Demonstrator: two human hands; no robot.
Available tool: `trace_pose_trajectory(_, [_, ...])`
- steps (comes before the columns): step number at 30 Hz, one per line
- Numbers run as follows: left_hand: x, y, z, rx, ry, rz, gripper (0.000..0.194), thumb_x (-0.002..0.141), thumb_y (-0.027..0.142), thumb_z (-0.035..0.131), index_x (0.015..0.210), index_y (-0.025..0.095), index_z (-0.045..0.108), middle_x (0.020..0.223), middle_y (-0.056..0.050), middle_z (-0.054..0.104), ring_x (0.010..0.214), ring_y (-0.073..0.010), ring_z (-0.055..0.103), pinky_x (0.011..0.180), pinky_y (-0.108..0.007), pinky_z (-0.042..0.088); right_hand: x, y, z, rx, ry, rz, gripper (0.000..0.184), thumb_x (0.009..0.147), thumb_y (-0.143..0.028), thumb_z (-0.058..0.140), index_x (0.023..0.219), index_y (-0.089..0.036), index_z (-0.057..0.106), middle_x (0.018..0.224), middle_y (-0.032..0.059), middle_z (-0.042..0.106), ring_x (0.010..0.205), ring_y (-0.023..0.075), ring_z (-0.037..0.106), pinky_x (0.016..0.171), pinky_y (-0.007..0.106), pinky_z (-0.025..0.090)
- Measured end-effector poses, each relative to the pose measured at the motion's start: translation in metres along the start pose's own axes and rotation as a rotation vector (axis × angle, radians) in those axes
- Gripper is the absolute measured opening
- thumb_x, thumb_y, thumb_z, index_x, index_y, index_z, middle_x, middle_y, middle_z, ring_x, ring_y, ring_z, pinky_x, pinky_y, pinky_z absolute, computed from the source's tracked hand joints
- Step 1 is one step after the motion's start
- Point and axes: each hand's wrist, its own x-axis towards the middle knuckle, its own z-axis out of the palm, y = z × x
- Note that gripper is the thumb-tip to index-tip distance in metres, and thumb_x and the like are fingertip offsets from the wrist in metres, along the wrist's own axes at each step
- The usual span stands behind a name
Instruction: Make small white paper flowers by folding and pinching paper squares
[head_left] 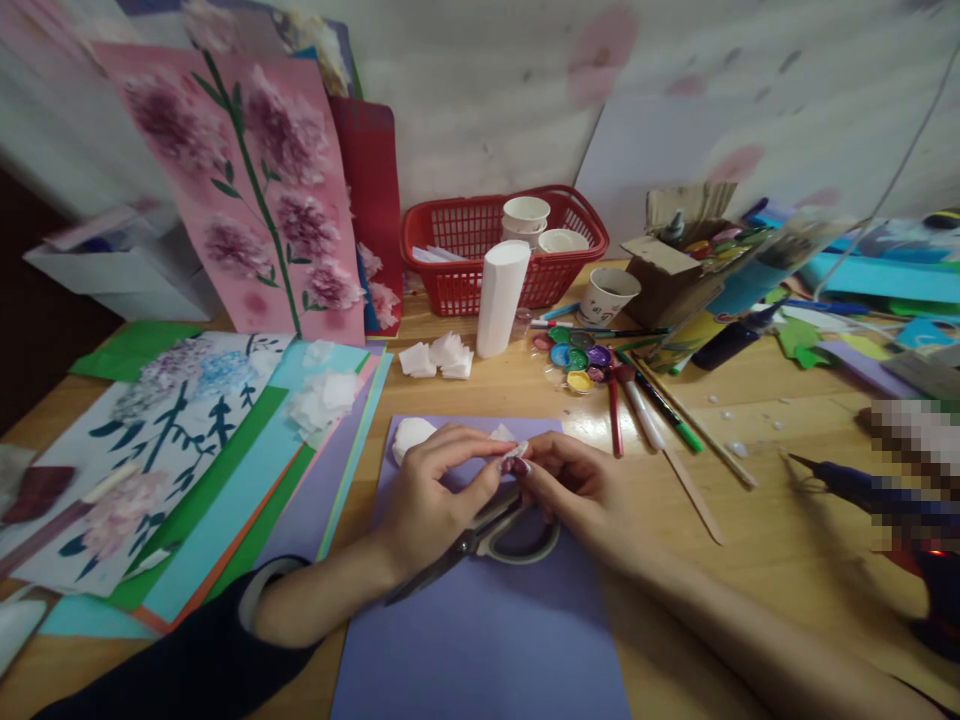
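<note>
Fingertips of my left hand (442, 480) and my right hand (574, 485) meet over a purple sheet (480, 650), pinching a small piece of white tissue paper (514, 452) between them. The thumbs press close together, so part of the tissue is hidden. Below my hands, scissors (469, 543) lie on the purple sheet, their blades pointing to the lower left. A white rounded wad (412, 438) rests at the sheet's top left, just behind my left hand. Cut white tissue pieces (439, 356) sit farther back, beside an upright white paper roll (502, 300).
A red basket (457, 225) holds paper cups. Paint pots (577, 355), brushes (637, 405) and a wooden stick (694, 495) lie to the right, near a glue gun (862, 488). Coloured papers (247, 480) are stacked left, before a pink flower picture (255, 200).
</note>
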Motion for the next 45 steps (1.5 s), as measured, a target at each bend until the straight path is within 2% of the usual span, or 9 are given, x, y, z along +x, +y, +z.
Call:
trace_pose_trajectory(10, [0.007, -0.010, 0.001, -0.212, 0.255, -0.304, 0.020, 0.085, 0.032, 0.063, 0.093, 0.015, 0.069, 0.093, -0.008, 0.076, 0.086, -0.0177, 0.070, 0.076, -0.027, 0.056, 0.000, -0.001, -0.002, 0.004, 0.024, 0.057, 0.022, 0.082, -0.037, 0.064, 0.075, -0.018, 0.056, 0.052, -0.0052, 0.053, 0.043, 0.0087, 0.045, 0.044, 0.021, 0.035])
trace_pose_trajectory(13, [0.009, -0.013, -0.001, -0.244, 0.346, -0.306, 0.023, 0.085, 0.030, 0.065, 0.102, 0.015, 0.062, 0.094, -0.007, 0.073, 0.084, -0.0160, 0.069, 0.074, -0.025, 0.054, 0.000, 0.001, -0.002, 0.047, 0.066, 0.053, 0.021, 0.082, -0.036, 0.063, 0.074, -0.018, 0.055, 0.050, -0.0059, 0.051, 0.043, 0.0084, 0.044, 0.045, 0.020, 0.035])
trace_pose_trajectory(15, [0.008, -0.012, -0.002, -0.187, 0.380, -0.234, 0.013, 0.086, 0.025, 0.062, 0.097, 0.018, 0.060, 0.091, -0.004, 0.071, 0.082, -0.0147, 0.067, 0.072, -0.024, 0.053, 0.001, 0.001, -0.002, 0.075, 0.080, 0.055, 0.023, 0.081, -0.037, 0.065, 0.073, -0.018, 0.055, 0.048, -0.0064, 0.050, 0.042, 0.0082, 0.043, 0.045, 0.020, 0.034])
trace_pose_trajectory(16, [0.006, -0.011, -0.003, -0.126, 0.357, -0.173, 0.005, 0.088, 0.022, 0.059, 0.091, 0.018, 0.061, 0.088, -0.003, 0.069, 0.082, -0.0145, 0.066, 0.073, -0.024, 0.052, 0.001, 0.000, -0.002, 0.085, 0.080, 0.063, 0.024, 0.080, -0.039, 0.067, 0.073, -0.018, 0.055, 0.047, -0.0066, 0.050, 0.042, 0.0080, 0.042, 0.044, 0.020, 0.034])
trace_pose_trajectory(18, [0.003, -0.008, -0.004, 0.017, 0.237, -0.039, 0.017, 0.090, 0.013, 0.051, 0.083, 0.019, 0.065, 0.086, -0.003, 0.068, 0.086, -0.0156, 0.064, 0.078, -0.026, 0.051, 0.001, -0.001, -0.002, 0.097, 0.070, 0.086, 0.028, 0.078, -0.042, 0.070, 0.074, -0.018, 0.056, 0.048, -0.0068, 0.051, 0.041, 0.0075, 0.042, 0.043, 0.020, 0.034])
trace_pose_trajectory(21, [-0.002, -0.002, -0.004, 0.140, 0.032, 0.121, 0.027, 0.089, 0.007, 0.046, 0.095, 0.020, 0.069, 0.096, -0.005, 0.069, 0.095, -0.0180, 0.063, 0.086, -0.031, 0.050, 0.001, -0.002, -0.001, 0.098, 0.017, 0.094, 0.031, 0.079, -0.046, 0.070, 0.079, -0.017, 0.061, 0.052, -0.0046, 0.056, 0.040, 0.0076, 0.044, 0.041, 0.019, 0.035])
trace_pose_trajectory(24, [-0.004, 0.001, -0.004, 0.152, -0.055, 0.194, 0.028, 0.087, 0.009, 0.050, 0.105, 0.018, 0.068, 0.099, -0.007, 0.069, 0.096, -0.0193, 0.064, 0.085, -0.032, 0.052, 0.000, -0.002, -0.002, 0.084, -0.033, 0.057, 0.031, 0.083, -0.047, 0.066, 0.085, -0.016, 0.065, 0.055, -0.0020, 0.061, 0.042, 0.0079, 0.047, 0.042, 0.020, 0.037])
trace_pose_trajectory(41, [-0.004, 0.001, -0.004, 0.113, -0.052, 0.191, 0.028, 0.086, 0.008, 0.052, 0.106, 0.016, 0.070, 0.096, -0.007, 0.068, 0.091, -0.0167, 0.065, 0.081, -0.029, 0.053, 0.001, -0.001, -0.002, 0.087, -0.028, 0.041, 0.029, 0.084, -0.044, 0.066, 0.085, -0.016, 0.070, 0.055, -0.0010, 0.063, 0.041, 0.0074, 0.048, 0.041, 0.019, 0.037])
trace_pose_trajectory(45, [-0.003, 0.002, -0.003, 0.105, -0.046, 0.186, 0.025, 0.083, 0.011, 0.059, 0.105, 0.017, 0.070, 0.096, -0.007, 0.070, 0.091, -0.0176, 0.066, 0.081, -0.030, 0.054, 0.001, -0.001, -0.002, 0.098, -0.023, 0.057, 0.029, 0.083, -0.045, 0.067, 0.083, -0.016, 0.067, 0.055, -0.0010, 0.063, 0.042, 0.0076, 0.050, 0.041, 0.018, 0.037])
